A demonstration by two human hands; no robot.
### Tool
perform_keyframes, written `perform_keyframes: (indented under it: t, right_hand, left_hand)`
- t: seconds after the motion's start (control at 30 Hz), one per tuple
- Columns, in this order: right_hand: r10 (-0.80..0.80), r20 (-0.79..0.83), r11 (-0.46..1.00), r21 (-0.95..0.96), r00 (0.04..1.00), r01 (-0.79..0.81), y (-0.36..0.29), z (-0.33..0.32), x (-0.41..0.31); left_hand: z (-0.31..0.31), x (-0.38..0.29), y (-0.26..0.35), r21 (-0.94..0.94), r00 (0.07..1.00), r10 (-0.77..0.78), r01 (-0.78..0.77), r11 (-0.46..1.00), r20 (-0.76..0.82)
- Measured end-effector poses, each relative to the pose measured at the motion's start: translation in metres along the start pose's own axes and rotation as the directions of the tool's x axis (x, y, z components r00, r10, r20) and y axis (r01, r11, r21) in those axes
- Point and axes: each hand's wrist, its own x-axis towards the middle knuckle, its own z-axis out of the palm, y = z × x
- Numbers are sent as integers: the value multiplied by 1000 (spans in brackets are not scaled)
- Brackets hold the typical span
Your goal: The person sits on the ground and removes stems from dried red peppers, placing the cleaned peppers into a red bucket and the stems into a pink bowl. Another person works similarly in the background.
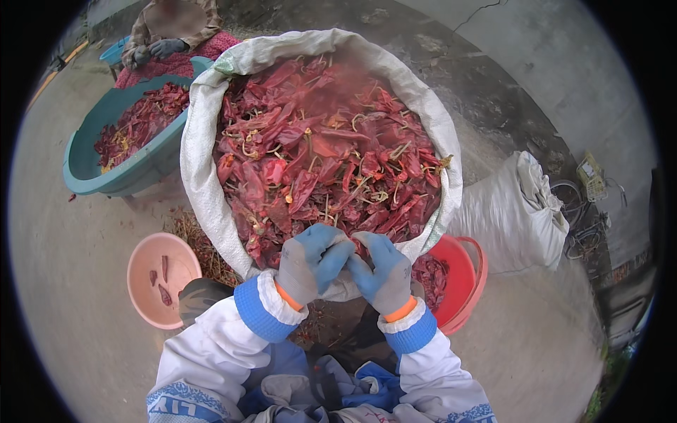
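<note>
My left hand (313, 260) and my right hand (382, 269), both in grey gloves with blue-coated fingers, meet above the near rim of a white woven sack (203, 158). Dried red chili peppers (317, 153) with pale stems fill the sack. A bit of red chili (362, 248) shows between the thumb and forefinger of my right hand. The fingers of my left hand curl in against the right fingertips; whatever they may pinch is hidden behind the glove.
At upper left, a person with grey gloves (166, 47) sits behind a teal tub (79, 180) of chilies. A pink basin (138, 280) holds 3 chilies. Right of me stand a red bucket (463, 285), a full white sack (508, 217) and a bicycle (571, 203). Stems (211, 259) litter the floor.
</note>
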Motion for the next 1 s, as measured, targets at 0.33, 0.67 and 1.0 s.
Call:
perform_keyframes:
  t: [0.33,0.67,1.0]
  right_hand:
    - [62,164,978,186,984,-93,-1,2,1]
    - [-3,185,977,209,983,-37,-18,-8,-9]
    - [117,0,906,410,993,-107,-12,6,-20]
  left_hand:
    - [-11,4,0,63,976,174,-184,981,134]
    - [-16,7,28,-542,770,-539,629,556,341]
    - [-44,16,-3,-848,898,-191,437,299,396]
